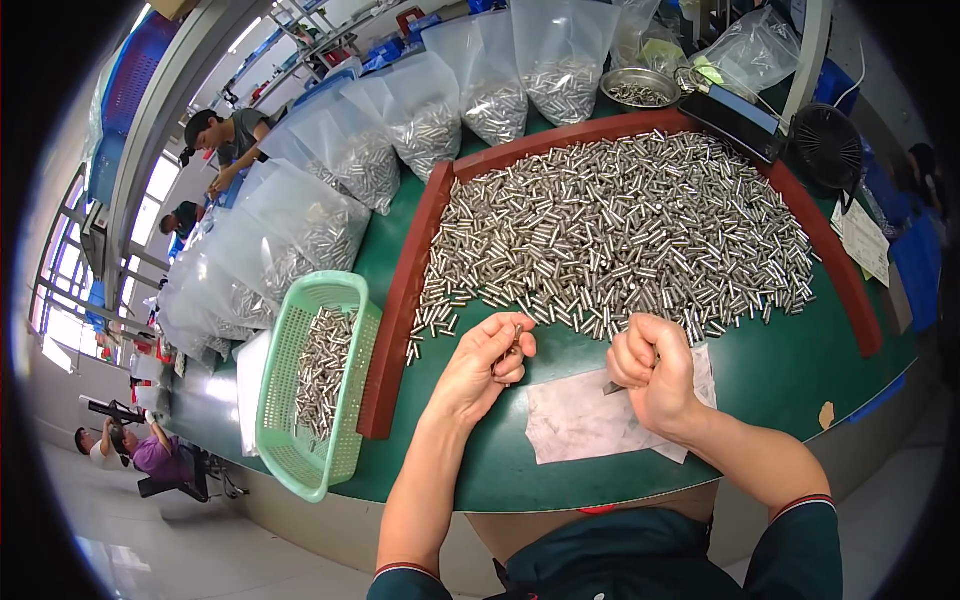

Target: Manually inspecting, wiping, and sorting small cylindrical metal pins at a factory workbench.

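A large heap of short shiny metal pins covers the green tabletop in front of me. My left hand is closed just short of the heap's near edge, fingers curled inward. Something small shows between its thumb and fingers, too hidden to name. To its right, my right hand makes a fist above a stained whitish cloth. From the underside of that fist sticks a short dark flat-ended piece; the rest of it is covered by the fingers.
Dark red wooden rails border the heap. A light green basket holding pins stands at left. Clear bags of pins line the back and left. A metal bowl and black fan sit at back right. Other people work farther left.
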A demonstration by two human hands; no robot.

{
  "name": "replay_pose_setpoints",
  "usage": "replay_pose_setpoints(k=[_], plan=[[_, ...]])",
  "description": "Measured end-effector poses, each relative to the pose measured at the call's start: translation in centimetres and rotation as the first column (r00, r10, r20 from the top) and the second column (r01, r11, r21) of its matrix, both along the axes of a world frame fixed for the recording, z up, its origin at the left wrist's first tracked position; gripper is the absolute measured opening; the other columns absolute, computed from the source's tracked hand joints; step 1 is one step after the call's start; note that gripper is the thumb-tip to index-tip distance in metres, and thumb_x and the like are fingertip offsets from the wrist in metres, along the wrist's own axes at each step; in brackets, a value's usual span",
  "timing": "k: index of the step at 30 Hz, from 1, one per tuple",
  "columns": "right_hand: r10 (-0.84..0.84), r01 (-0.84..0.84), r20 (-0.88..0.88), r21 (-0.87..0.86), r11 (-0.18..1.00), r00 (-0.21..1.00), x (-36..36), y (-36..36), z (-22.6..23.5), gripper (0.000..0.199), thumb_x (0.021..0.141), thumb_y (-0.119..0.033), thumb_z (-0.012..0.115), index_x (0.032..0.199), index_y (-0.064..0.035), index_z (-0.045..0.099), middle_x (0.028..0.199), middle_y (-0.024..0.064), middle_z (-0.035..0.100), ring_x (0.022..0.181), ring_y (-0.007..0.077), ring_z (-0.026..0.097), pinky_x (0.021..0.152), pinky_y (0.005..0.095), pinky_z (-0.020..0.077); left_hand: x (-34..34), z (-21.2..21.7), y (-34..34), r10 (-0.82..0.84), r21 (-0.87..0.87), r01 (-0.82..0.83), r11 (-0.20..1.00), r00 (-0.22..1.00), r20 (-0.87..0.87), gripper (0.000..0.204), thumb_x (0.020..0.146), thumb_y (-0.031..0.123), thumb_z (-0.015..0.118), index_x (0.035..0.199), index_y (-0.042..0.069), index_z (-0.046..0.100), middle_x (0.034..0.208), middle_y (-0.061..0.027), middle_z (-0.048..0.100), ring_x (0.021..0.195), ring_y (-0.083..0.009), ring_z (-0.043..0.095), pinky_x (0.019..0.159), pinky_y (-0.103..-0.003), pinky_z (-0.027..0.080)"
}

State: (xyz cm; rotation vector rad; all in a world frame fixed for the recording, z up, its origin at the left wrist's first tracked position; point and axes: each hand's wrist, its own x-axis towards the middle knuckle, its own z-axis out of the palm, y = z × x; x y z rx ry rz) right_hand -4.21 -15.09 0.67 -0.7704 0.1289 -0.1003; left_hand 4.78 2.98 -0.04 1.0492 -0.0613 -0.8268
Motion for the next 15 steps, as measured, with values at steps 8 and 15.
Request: replay_pose_setpoints(k=[8, 15], plan=[[0.002, -0.002, 0.01, -0.005, 1.0, 1.0, -0.01, 0.09, 0.06, 0.035, 0.082, -0.017, 0.035, 0.049, -0.01, 0.026, 0.041, -0.0011, 0.026, 0.039, 0.0072, 0.018, 0.038, 0.0236, 0.0157, 0.23, -0.46, 0.72, -0.055, -0.206, 0.022, 0.978, 0.986, -0.157, 0.015, 0.088, 0.017, 0.044, 0.091, 0.003, 0.051, 0.061, -0.001, 0.041, 0.048, -0.0053, 0.03, 0.044, -0.019, 0.025], [-0.002, 0.002, -0.004, -0.001, 1.0, 1.0, -0.08, -0.01, -0.07, 0.034, 0.082, -0.018, 0.035, 0.05, -0.01, 0.027, 0.041, -0.0008, 0.026, 0.039, 0.0075, 0.017, 0.039, 0.0236, 0.0157, 0.39, -0.26, 0.48, 0.108, -0.149, -0.155, 0.977, 0.953, -0.282, 0.022, 0.089, 0.023, 0.041, 0.088, 0.003, 0.051, 0.071, -0.0064, 0.048, 0.053, -0.0095, 0.035, 0.045, -0.02, 0.03]])
